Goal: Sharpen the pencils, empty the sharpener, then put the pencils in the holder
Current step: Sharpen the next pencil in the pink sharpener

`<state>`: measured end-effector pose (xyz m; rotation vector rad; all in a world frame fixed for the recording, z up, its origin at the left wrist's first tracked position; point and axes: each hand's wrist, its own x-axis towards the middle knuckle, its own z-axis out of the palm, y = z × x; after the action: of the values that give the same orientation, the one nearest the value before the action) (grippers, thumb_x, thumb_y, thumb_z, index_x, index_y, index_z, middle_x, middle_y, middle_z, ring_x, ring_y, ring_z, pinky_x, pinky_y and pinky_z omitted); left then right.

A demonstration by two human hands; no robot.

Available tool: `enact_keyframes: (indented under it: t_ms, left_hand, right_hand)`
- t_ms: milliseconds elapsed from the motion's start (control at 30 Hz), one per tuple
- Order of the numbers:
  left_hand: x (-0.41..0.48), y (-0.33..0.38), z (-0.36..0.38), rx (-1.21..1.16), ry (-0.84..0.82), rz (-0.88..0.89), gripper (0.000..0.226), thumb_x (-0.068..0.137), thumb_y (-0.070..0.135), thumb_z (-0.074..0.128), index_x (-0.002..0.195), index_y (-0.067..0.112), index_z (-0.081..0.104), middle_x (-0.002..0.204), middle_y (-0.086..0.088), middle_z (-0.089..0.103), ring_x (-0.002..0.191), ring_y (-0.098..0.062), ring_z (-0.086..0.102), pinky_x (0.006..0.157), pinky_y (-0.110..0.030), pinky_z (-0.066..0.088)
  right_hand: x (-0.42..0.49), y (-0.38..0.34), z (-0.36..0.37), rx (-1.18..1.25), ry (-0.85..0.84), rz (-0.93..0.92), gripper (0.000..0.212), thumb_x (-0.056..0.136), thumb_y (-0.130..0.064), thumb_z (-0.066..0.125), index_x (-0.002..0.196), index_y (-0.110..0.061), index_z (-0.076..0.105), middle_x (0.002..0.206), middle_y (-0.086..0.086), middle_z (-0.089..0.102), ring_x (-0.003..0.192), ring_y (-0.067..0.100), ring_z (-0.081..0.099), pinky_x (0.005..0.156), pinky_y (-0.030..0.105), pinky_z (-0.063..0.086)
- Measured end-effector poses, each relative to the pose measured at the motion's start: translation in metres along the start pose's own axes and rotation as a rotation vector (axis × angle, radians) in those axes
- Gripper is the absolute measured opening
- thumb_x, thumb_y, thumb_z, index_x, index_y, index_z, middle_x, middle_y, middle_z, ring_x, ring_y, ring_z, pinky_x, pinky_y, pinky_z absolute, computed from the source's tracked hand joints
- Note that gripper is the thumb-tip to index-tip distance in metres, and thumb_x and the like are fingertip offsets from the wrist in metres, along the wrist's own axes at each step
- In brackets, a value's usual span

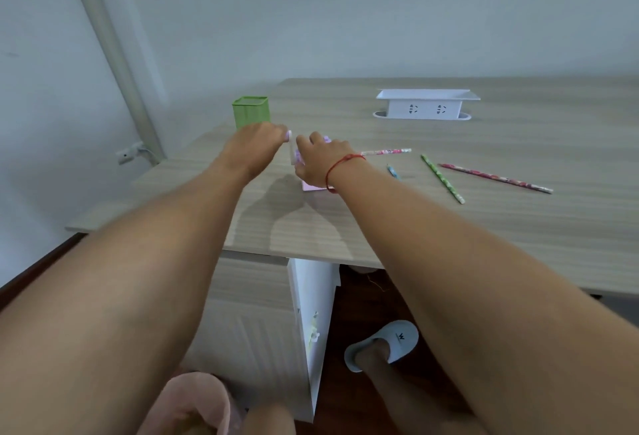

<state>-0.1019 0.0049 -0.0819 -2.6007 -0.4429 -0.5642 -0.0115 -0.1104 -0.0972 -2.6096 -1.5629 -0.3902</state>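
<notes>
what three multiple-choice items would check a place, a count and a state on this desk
1. The green pencil holder stands:
A. just beyond the left hand
B. on the floor
C. at the near edge of the desk

2. Pencils in view on the desk:
A. two
B. four
C. seven

3. The right hand:
A. hangs idle
B. lifts the holder
C. holds the pink pencil sharpener

Answers:
1 A, its top shows behind the knuckles.
2 B, four patterned ones show right of the hands.
3 C, its fingers curl over the sharpener.
</notes>
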Motion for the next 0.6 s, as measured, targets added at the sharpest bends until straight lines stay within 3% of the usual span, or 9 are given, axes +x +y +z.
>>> enact_keyframes:
  t_ms: [233, 400, 600]
  left_hand:
    - [-0.048, 0.022, -0.003, -0.267, 0.107, 0.044, 0.015, 0.093, 0.008, 0.052, 0.101, 0.012, 0.065, 0.087, -0.022, 0.068, 0.077, -0.042, 0.065, 0.058, -0.044, 0.047]
    - [-0.040, 0.020, -0.009, -0.051, -0.021, 0.000, 0.016, 0.096, 0.006, 0.046, 0.099, 0.008, 0.062, 0.081, -0.019, 0.064, 0.075, -0.040, 0.062, 0.053, -0.037, 0.034]
    - [-0.039, 0.020, -0.004, -0.065, -0.009, -0.031, 0.014, 0.097, 0.007, 0.045, 0.096, 0.004, 0.058, 0.086, -0.020, 0.064, 0.078, -0.041, 0.062, 0.055, -0.038, 0.035]
  right_hand:
    - [-0.003, -0.001, -0.002, 0.034, 0.000, -0.007, 0.045, 0.101, -0.039, 0.030, 0.138, -0.014, 0.038, 0.144, 0.012, 0.039, 0.131, 0.034, 0.045, 0.103, 0.044, 0.038]
    - [0.000, 0.004, 0.010, 0.129, 0.073, -0.014, 0.048, 0.098, -0.039, 0.042, 0.138, -0.013, 0.039, 0.146, 0.012, 0.034, 0.122, 0.039, 0.048, 0.098, 0.046, 0.043]
    - [0.007, 0.002, 0.015, 0.108, 0.111, -0.053, 0.041, 0.099, -0.034, 0.040, 0.122, -0.003, 0.053, 0.125, 0.015, 0.054, 0.117, 0.037, 0.051, 0.100, 0.044, 0.043]
